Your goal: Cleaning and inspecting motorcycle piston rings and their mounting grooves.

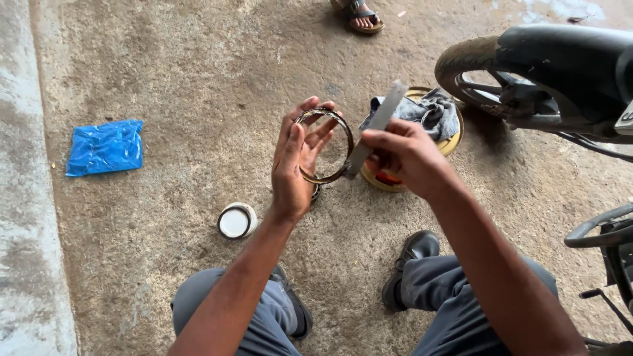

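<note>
Blue plastic bag (105, 147) lay flat on concrete floor (198, 72), far left, well apart from work; small white-lidded jar (236, 221) stood near person's left knee; left hand (295, 165) was raised, fingers curled around thin metal ring (324, 145), held upright; right hand (405, 158) pinched flat metal file (376, 128), tip touching ring's right edge; ring looked dark and grimy, so dressing judged partway, not finished; grey rag (422, 111) in yellow dish (452, 140) behind; motorcycle wheel (481, 72) far right
</note>
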